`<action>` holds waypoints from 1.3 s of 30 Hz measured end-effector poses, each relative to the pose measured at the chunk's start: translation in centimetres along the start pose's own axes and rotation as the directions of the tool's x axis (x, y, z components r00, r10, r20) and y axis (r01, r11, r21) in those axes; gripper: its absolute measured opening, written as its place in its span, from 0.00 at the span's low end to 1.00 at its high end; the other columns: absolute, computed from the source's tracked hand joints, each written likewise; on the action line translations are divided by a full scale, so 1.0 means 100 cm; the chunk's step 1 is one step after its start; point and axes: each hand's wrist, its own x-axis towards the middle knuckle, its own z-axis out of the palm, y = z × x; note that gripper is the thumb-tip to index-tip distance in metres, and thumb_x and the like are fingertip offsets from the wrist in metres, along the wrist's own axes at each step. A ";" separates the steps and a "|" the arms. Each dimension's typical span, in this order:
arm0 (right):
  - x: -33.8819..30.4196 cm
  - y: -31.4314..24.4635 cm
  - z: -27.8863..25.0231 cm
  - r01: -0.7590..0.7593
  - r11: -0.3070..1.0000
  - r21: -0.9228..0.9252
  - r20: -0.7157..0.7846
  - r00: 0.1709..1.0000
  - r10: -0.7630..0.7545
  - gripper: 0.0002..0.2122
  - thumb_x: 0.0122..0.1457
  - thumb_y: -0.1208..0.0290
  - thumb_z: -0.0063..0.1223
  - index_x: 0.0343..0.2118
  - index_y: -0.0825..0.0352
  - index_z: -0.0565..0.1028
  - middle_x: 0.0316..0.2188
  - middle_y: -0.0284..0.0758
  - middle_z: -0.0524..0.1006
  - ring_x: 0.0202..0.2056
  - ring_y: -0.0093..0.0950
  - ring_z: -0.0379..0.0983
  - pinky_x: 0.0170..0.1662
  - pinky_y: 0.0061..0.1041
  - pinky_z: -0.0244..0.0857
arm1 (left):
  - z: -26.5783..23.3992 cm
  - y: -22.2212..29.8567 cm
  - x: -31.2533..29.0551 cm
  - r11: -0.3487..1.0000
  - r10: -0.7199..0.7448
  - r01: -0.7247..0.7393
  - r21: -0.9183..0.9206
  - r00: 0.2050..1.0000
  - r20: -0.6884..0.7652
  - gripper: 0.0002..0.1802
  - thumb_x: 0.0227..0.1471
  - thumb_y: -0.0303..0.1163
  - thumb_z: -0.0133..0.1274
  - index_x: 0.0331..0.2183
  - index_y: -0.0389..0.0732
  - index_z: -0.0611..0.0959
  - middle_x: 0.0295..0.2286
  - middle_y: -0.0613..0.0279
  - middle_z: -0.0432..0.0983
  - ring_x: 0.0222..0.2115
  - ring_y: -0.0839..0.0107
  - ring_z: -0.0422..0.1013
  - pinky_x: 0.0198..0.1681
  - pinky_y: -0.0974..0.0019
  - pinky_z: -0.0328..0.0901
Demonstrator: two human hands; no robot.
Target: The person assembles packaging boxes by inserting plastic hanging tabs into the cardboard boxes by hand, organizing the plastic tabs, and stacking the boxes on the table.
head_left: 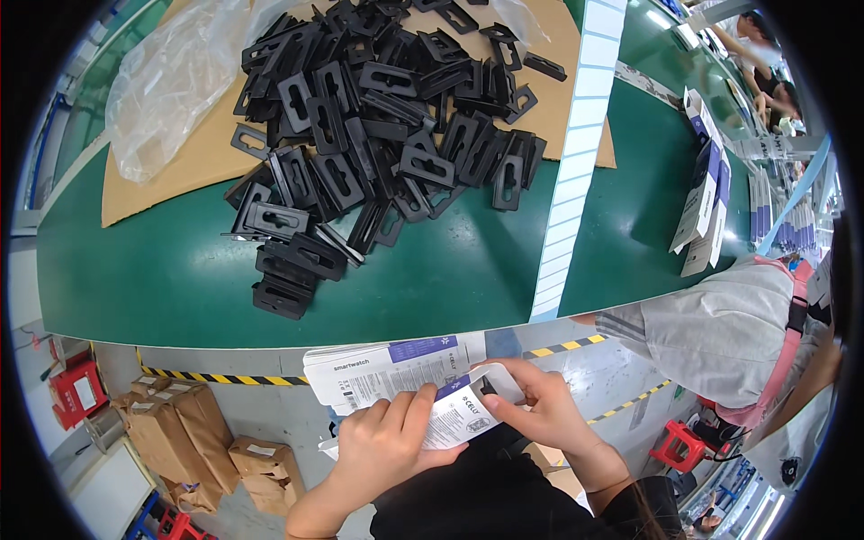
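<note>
A white and purple folding carton (457,416) is held between my two hands, just below the near edge of the green table. My left hand (387,438) is closed around its left part, fingers over the top. At its right end my right hand (544,407) grips the carton, thumb pressed near a small black piece (487,387) that looks like a plastic hang tab, partly hidden there. Behind the carton lies a stack of flat white and purple cartons (360,371). Black plastic hang tabs (360,135) make a large heap on the table beyond.
Under the heap is a cardboard sheet (135,193), with clear plastic film (171,90) at its left. A pale strip (576,162) crosses the green table (432,279). Several cartons (706,193) stand at right, near a co-worker's grey sleeve (693,328). Brown packages (180,441) are on the floor.
</note>
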 end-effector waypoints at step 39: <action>0.037 -0.004 -0.100 0.385 0.829 -0.405 -0.775 0.337 -0.535 0.16 0.70 0.66 0.42 0.52 0.74 0.68 0.45 0.37 0.75 0.43 0.21 0.70 0.46 0.22 0.64 | 0.041 0.002 0.031 0.966 0.095 -0.129 -0.226 0.983 -0.154 0.23 0.41 0.36 0.67 0.40 0.40 0.78 0.36 0.63 0.78 0.38 0.64 0.74 0.38 0.63 0.70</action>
